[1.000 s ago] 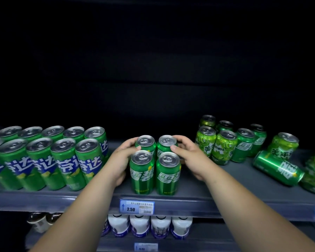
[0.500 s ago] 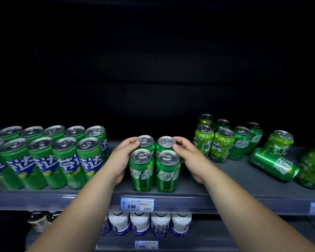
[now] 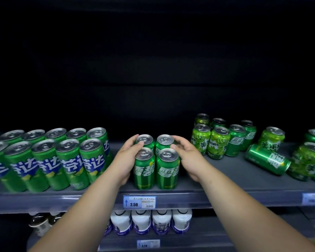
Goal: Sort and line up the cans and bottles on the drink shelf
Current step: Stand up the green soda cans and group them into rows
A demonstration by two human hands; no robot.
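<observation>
Four green Sprite cans stand in a two-by-two block at the middle of the grey shelf (image 3: 225, 179): front-left can (image 3: 144, 170), front-right can (image 3: 167, 171), back-left can (image 3: 145, 139), back-right can (image 3: 165, 140). My left hand (image 3: 124, 160) cups the block's left side, its fingers curled round the back-left can. On the other side my right hand (image 3: 191, 160) has its fingers curled over the back-right can and its thumb by the front-right can's rim.
Two rows of tall green cans (image 3: 44, 160) fill the shelf's left. At the right stand mixed lime-green and dark green cans (image 3: 217, 142), one can lying on its side (image 3: 267, 159), and more cans (image 3: 305, 160) at the edge. White bottles (image 3: 151, 222) line the lower shelf.
Both hands stay on the block of cans, with the right-hand fingers spread slightly more. The view has drifted a little; no can has clearly moved.
</observation>
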